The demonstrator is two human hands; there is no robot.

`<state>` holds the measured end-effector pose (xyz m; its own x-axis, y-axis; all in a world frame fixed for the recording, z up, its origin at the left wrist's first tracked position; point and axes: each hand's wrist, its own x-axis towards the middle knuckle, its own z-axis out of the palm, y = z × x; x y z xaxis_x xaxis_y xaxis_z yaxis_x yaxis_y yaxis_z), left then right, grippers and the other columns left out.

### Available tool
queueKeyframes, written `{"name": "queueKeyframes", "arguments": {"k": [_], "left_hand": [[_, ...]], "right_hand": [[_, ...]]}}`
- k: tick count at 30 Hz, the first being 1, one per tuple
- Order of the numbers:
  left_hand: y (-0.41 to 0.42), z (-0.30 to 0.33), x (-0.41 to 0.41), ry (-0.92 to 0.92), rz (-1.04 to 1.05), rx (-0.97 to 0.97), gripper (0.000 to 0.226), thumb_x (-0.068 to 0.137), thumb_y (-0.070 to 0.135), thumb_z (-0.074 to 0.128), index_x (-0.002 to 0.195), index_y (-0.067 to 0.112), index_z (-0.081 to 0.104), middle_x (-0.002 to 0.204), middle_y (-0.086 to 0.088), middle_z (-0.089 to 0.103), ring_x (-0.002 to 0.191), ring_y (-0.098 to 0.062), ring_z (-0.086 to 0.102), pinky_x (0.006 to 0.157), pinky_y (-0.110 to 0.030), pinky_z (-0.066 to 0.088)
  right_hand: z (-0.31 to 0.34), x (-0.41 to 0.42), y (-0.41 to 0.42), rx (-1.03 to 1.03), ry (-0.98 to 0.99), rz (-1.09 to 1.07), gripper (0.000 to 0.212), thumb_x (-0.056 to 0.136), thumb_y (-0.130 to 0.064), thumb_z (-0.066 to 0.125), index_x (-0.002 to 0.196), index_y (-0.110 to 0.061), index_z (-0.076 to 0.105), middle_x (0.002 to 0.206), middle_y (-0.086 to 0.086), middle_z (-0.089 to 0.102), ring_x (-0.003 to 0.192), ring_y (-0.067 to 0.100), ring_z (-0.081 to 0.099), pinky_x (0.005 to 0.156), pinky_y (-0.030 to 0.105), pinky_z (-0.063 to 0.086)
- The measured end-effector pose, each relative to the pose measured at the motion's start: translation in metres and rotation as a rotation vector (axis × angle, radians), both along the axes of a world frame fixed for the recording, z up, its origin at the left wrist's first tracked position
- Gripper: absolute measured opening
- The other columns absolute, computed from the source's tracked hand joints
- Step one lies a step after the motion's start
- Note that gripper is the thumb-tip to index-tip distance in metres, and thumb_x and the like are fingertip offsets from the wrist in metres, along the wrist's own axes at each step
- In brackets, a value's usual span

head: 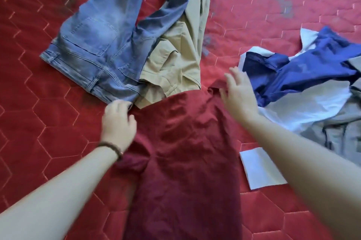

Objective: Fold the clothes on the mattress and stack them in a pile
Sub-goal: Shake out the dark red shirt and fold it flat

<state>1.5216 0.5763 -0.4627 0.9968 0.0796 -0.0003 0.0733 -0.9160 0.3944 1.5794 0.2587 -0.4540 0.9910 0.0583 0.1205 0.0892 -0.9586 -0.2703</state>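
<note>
A dark red garment [185, 152] lies spread lengthwise on the red quilted mattress [39, 103] in front of me. My left hand [119, 122], with a dark bracelet on the wrist, has its fingers curled at the garment's far left corner. My right hand [239, 96] is at the far right corner with fingers spread, its thumb close to a small folded flap of the cloth. Blue jeans [97, 40] and khaki trousers [175, 64] lie just beyond, the khaki partly tucked under the red garment's far edge.
To the right lies a loose heap: a bright blue garment [304, 68], a white one [304, 107] and a grey one [340, 134]. A white flat piece [259, 169] lies by my right forearm. Bare mattress shows at the left.
</note>
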Motion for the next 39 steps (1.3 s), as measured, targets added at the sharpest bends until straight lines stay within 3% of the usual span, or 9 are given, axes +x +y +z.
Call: {"name": "queueKeyframes", "arguments": {"k": [5, 10, 15, 20, 22, 25, 28, 31, 39], "left_hand": [[-0.099, -0.029, -0.027, -0.116, -0.475, 0.010, 0.044, 0.081, 0.014, 0.052, 0.121, -0.002, 0.062, 0.131, -0.019, 0.056, 0.127, -0.036, 0.050, 0.104, -0.052, 0.042], [-0.114, -0.084, -0.010, 0.154, -0.475, 0.247, 0.075, 0.093, 0.053, 0.040, 0.152, 0.032, 0.001, 0.159, 0.002, -0.015, 0.148, -0.030, -0.007, 0.118, -0.050, -0.001], [-0.111, -0.107, -0.005, 0.173, -0.469, 0.329, 0.074, 0.083, 0.068, 0.032, 0.151, 0.043, 0.013, 0.162, -0.001, 0.003, 0.145, -0.043, 0.001, 0.114, -0.062, 0.004], [-0.113, -0.095, 0.010, 0.264, -0.497, 0.325, 0.071, 0.082, 0.073, 0.010, 0.147, 0.049, -0.008, 0.159, 0.004, -0.020, 0.144, -0.039, -0.020, 0.112, -0.063, -0.009], [-0.105, -0.078, 0.016, 0.263, -0.464, 0.136, 0.069, 0.085, 0.069, 0.012, 0.149, 0.045, 0.015, 0.162, 0.002, 0.005, 0.148, -0.033, 0.000, 0.116, -0.057, 0.004], [-0.080, -0.055, 0.044, -0.163, -0.280, 0.041, 0.048, 0.086, 0.033, 0.043, 0.133, 0.026, 0.055, 0.138, -0.009, 0.051, 0.124, -0.033, 0.047, 0.098, -0.051, 0.038], [-0.055, -0.048, 0.096, -0.135, -0.210, 0.264, 0.077, 0.079, 0.006, 0.048, 0.146, 0.039, 0.032, 0.157, -0.008, 0.021, 0.137, -0.036, 0.025, 0.109, -0.057, 0.023], [-0.048, -0.061, 0.131, 0.097, -0.376, 0.343, 0.072, 0.090, 0.009, 0.042, 0.147, 0.049, 0.019, 0.161, 0.001, -0.008, 0.146, -0.033, -0.007, 0.113, -0.064, 0.009], [-0.002, -0.070, 0.161, 0.171, -0.489, 0.419, 0.058, 0.097, 0.009, 0.032, 0.147, 0.036, 0.033, 0.162, -0.004, -0.008, 0.148, -0.029, -0.008, 0.116, -0.052, 0.008]], "right_hand": [[-0.057, -0.050, 0.039, -0.026, 0.014, 0.227, 0.044, 0.085, -0.014, 0.062, 0.126, 0.002, 0.058, 0.136, 0.019, 0.053, 0.133, 0.035, 0.044, 0.114, 0.054, 0.027], [-0.099, -0.043, 0.033, -0.153, 0.224, 0.205, 0.055, 0.098, -0.047, 0.032, 0.151, -0.029, 0.028, 0.159, 0.005, 0.023, 0.148, 0.025, 0.016, 0.119, 0.051, 0.011], [-0.116, -0.037, 0.026, -0.212, 0.234, 0.087, 0.060, 0.097, -0.057, 0.025, 0.152, -0.038, 0.016, 0.161, 0.008, 0.016, 0.148, 0.027, 0.012, 0.120, 0.047, 0.007], [-0.106, -0.028, 0.033, -0.194, 0.271, -0.018, 0.065, 0.098, -0.056, 0.026, 0.154, -0.026, 0.017, 0.161, 0.007, 0.012, 0.149, 0.025, 0.006, 0.121, 0.041, 0.001], [-0.095, -0.018, 0.041, -0.130, 0.237, -0.073, 0.059, 0.098, -0.050, 0.037, 0.146, -0.015, 0.040, 0.153, 0.012, 0.034, 0.143, 0.032, 0.025, 0.117, 0.043, 0.015], [-0.073, 0.018, 0.048, 0.065, 0.055, -0.087, 0.034, 0.094, -0.031, 0.054, 0.106, 0.000, 0.065, 0.110, 0.020, 0.061, 0.105, 0.041, 0.052, 0.091, 0.046, 0.040], [-0.060, 0.063, 0.054, 0.071, 0.277, 0.009, 0.029, 0.096, -0.027, 0.053, 0.112, -0.004, 0.057, 0.115, 0.017, 0.057, 0.110, 0.037, 0.047, 0.092, 0.044, 0.039], [-0.066, 0.080, 0.062, 0.055, 0.471, 0.062, 0.033, 0.095, -0.034, 0.053, 0.113, -0.006, 0.051, 0.118, 0.017, 0.053, 0.113, 0.036, 0.048, 0.094, 0.042, 0.040], [-0.091, 0.045, 0.039, -0.042, 0.374, 0.074, 0.071, 0.099, -0.050, 0.035, 0.153, -0.008, 0.015, 0.161, 0.007, 0.015, 0.149, 0.019, 0.008, 0.120, 0.037, 0.001]]}}
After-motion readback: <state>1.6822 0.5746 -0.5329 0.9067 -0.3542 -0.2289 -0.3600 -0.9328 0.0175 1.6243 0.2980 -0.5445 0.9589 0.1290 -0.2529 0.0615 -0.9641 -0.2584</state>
